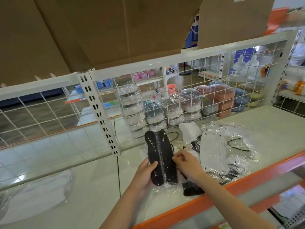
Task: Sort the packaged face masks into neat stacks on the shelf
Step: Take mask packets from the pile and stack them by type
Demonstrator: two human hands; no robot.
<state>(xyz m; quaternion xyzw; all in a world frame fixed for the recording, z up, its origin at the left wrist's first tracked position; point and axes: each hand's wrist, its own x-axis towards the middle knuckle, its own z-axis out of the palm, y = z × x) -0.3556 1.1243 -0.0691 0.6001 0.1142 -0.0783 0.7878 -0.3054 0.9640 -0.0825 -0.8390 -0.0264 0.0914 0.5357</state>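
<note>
Left hand (145,172) fingers grip the black mask pack (160,158) above the shelf (92,192); right hand (186,164) fingers pinch its edge. The slick wrap could slip, scattering the loose packs (219,151) just right of the fingers

Two bare forearms reaching forward from the lower edge, left hand (145,172) palm up with thumb curled over a flat packet it grips, right hand (186,162) beside it, knuckles up, fingertips pinching the same packet's edge
</note>
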